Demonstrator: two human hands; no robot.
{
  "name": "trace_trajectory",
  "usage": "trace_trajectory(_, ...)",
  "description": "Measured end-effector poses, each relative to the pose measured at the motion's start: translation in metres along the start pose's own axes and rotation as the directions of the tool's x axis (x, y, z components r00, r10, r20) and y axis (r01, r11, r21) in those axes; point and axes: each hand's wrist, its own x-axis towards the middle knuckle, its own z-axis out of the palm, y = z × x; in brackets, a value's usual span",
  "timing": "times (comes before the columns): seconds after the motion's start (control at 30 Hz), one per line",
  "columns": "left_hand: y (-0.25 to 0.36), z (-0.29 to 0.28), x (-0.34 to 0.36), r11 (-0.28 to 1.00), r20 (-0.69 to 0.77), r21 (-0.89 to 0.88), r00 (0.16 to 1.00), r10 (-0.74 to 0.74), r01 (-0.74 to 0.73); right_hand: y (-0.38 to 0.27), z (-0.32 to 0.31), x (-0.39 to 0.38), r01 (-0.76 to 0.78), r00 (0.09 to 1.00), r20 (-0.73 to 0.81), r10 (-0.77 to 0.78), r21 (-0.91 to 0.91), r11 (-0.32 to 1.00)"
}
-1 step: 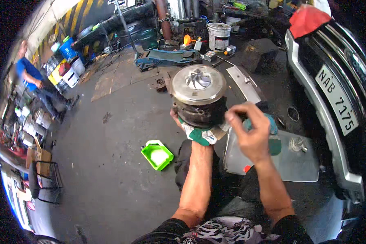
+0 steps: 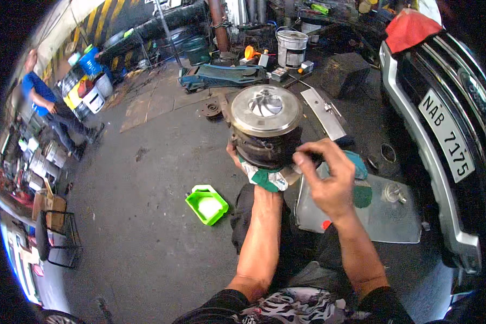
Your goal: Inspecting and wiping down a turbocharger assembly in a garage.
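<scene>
A turbocharger core (image 2: 265,121) is held up in front of me, its silver round plate and bladed wheel (image 2: 265,106) facing upward. Its lower body is dark and grimy. My left hand (image 2: 234,155) grips it from below, with a green and white cloth (image 2: 264,178) between palm and metal; most of those fingers are hidden. Close to the core's right side is my right hand (image 2: 332,178), thumb and forefinger brought together in a pinch. Whether anything small sits between those fingertips, or whether they touch the core, I cannot make out.
Beyond my right forearm lies a grey metal sheet (image 2: 383,221) bearing a small metal part (image 2: 395,192). A bright green tray (image 2: 209,216) is on the floor at left. A blue floor jack (image 2: 221,77), a white bucket (image 2: 291,46), a car's front (image 2: 448,124) and a person (image 2: 43,102) stand around.
My right hand has shifted slightly left, nearer the core's side. The core is still held in my left hand; the wheel's blades look turned a little.
</scene>
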Motion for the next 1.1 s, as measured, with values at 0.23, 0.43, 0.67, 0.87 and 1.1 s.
trace_trajectory(0.23, -0.009, 0.047, -0.008, 0.993, -0.122, 0.088, 0.989, 0.083, -0.073, -0.018, 0.025, -0.002, 0.007, 0.994, -0.112, -0.015, -0.069, 0.998)
trace_trajectory(0.43, -0.017, 0.057, -0.014, 1.000, -0.103, -0.019, 0.995, -0.006, 0.004, -0.015, 0.029, 0.002, 0.054, 0.988, -0.138, -0.074, -0.144, 0.988)
trace_trajectory(0.67, -0.019, 0.042, -0.012, 0.999, -0.086, -0.046, 0.996, -0.006, 0.002, -0.038, 0.047, 0.009, 0.321, 0.945, 0.034, -0.326, -0.300, 0.898)
trace_trajectory(0.87, -0.020, 0.038, -0.009, 0.958, -0.114, 0.267, 0.983, 0.141, -0.107, -0.019, 0.022, 0.007, 0.281, 0.941, -0.097, -0.324, -0.308, 0.909)
trace_trajectory(1.1, -0.016, 0.063, -0.013, 0.995, 0.071, -0.088, 0.996, -0.048, 0.054, 0.025, 0.007, 0.057, -0.034, 0.988, 0.152, 0.009, 0.167, 0.985)
